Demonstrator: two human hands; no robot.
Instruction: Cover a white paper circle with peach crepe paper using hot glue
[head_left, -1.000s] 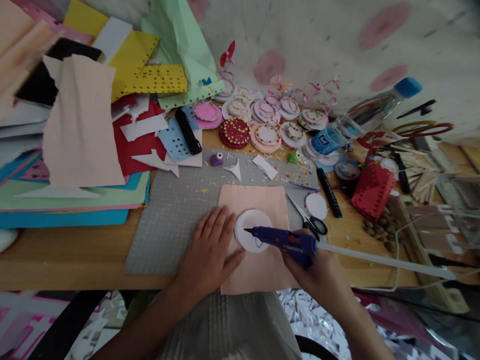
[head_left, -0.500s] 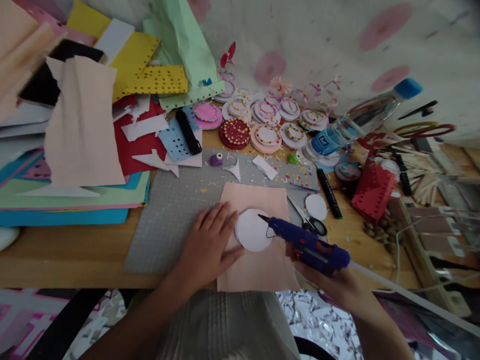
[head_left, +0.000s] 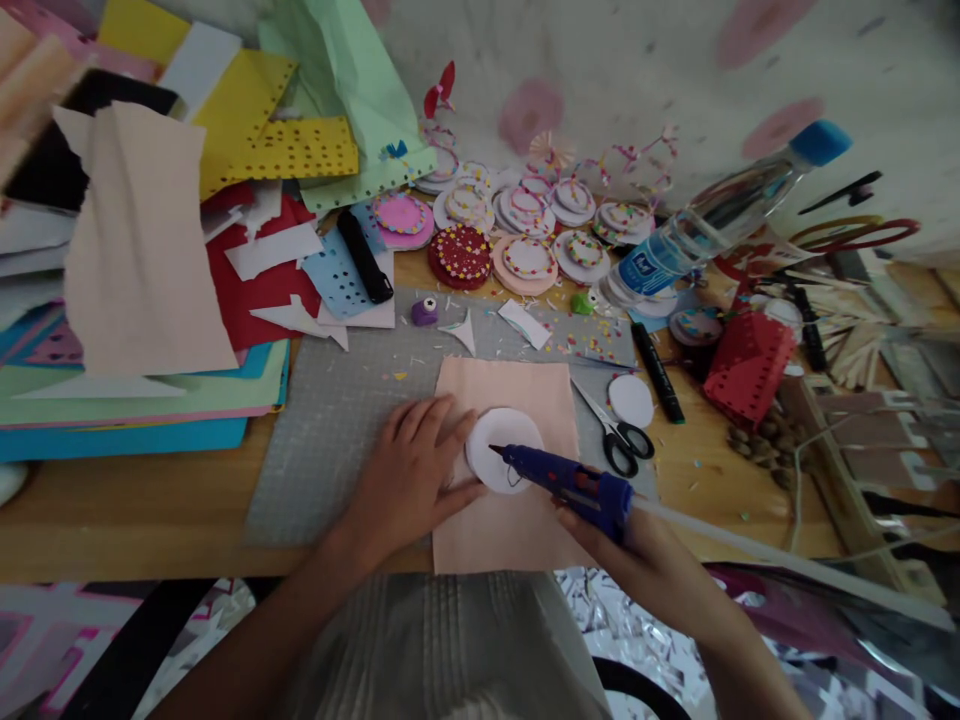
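A white paper disc (head_left: 514, 430) lies on a peach paper sheet (head_left: 499, 535), which rests partly on the grey cutting mat (head_left: 322, 400). My left hand (head_left: 405, 470) lies flat with its fingers spread, thumb and index finger touching the disc's left edge. A blue hot glue gun (head_left: 574, 482) is gripped in my right hand (head_left: 637, 550), and its dark nozzle points left over the disc's middle. Whether the tip touches the paper I cannot tell. A long pale glue stick (head_left: 720, 530) sticks out behind the gun.
Black-handled scissors (head_left: 628, 446), a smaller white disc (head_left: 631, 400) and a black marker (head_left: 658, 373) lie to the right. Several decorated discs (head_left: 525, 262) line the back, beside a tilted water bottle (head_left: 705, 230). Stacked coloured paper (head_left: 112, 435) covers the left side.
My right hand and the glue gun have moved left, bringing the nozzle from the disc's right part to its middle. My left hand stays at the disc's edge. The view has shifted slightly.
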